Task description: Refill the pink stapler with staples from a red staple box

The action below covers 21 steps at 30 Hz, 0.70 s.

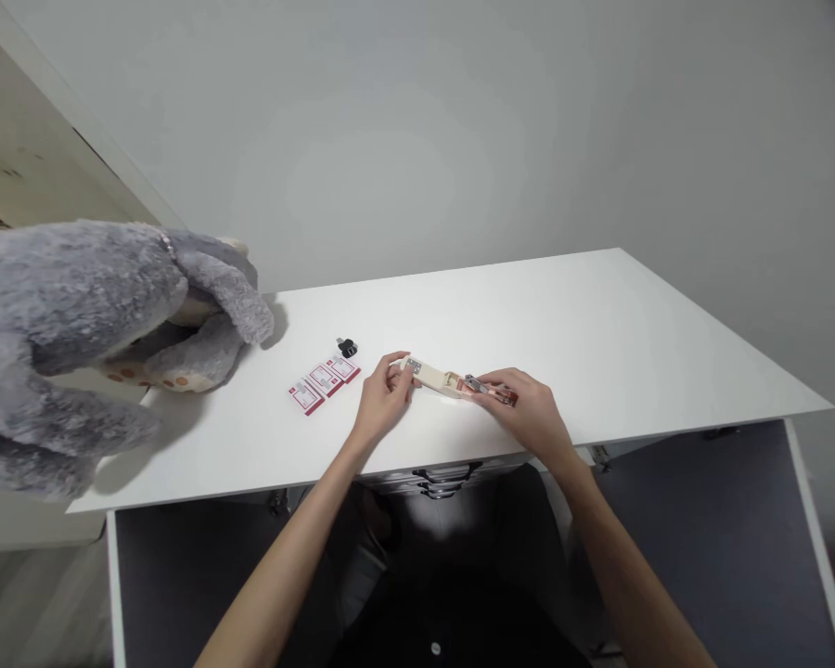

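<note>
My left hand (384, 394) is closed on one end of a long cream-coloured object (428, 374), thumb on top beside a small grey patterned patch. A hinged-looking section with a pinkish inside shows at its right end. My right hand (529, 401) is at that end, closed around a small silver-and-red metal piece (491, 388) that looks like a small stapler or clipper; its exact kind is unclear. Whether this piece is attached to the cream object cannot be told. Left of my hands lie several red-and-white cards (324, 378) with a small black object (348, 347) just behind them.
A large grey plush toy (97, 297) leans over the left part of the white table (529, 306). Below the front edge are drawer handles (442, 482) and two dark panels, the right panel (710, 520) near my forearm. A grey wall stands behind the table.
</note>
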{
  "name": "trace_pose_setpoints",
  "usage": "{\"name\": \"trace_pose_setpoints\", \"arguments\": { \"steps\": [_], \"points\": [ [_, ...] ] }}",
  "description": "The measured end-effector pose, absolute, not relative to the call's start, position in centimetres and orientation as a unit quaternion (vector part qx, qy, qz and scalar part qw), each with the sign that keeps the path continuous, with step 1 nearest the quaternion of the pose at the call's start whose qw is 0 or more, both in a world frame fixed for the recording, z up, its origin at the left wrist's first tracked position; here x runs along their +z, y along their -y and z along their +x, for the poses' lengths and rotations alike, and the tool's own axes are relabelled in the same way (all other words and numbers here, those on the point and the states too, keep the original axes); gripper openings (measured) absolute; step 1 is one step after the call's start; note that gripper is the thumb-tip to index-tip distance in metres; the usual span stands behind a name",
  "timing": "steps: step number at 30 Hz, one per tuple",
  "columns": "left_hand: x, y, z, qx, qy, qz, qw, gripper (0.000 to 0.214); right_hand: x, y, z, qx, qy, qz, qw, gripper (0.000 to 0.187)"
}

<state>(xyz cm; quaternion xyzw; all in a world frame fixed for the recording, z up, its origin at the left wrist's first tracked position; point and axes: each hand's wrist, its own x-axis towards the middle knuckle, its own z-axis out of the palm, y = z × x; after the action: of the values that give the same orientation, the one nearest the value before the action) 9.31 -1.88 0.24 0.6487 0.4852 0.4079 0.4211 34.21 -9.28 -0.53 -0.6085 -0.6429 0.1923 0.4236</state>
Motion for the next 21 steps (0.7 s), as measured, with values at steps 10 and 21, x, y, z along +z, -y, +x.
{"name": "trace_pose_setpoints", "arguments": {
  "steps": [10,21],
  "points": [
    [-0.4,1.7,9.1,0.396,-0.489,0.666,0.401,0.04,-0.7,11.2,37.4,0.2,0.65,-0.627,0.379,0.025],
    [-0.4,1.9,8.9,0.36,-0.493,0.699,0.372,0.041,2.2,10.9,36.3,0.202,0.597,-0.602,0.491,0.034]
  ]
}}
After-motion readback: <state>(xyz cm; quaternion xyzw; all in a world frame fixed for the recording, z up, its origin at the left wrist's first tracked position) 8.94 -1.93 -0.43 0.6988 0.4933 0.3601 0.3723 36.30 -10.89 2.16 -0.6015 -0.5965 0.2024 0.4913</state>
